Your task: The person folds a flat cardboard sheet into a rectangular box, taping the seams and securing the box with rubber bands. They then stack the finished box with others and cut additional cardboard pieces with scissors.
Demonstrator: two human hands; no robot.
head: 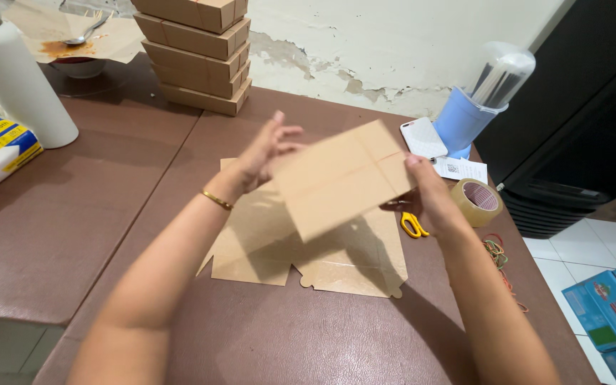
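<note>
Head view: I see a flat brown box (pixel 340 178); my left hand (pixel 265 153) and right hand (pixel 429 192) pinch its ends.

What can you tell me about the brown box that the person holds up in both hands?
The box is flat and rectangular, of plain brown cardboard as it looks, and closed. A thin red line, maybe a rubber band, crosses its top both ways. It is held in the air, tilted, above flat unfolded cardboard sheets on the brown table. The left hand holds its left end and the right hand its right end. Nothing else touches it.
</note>
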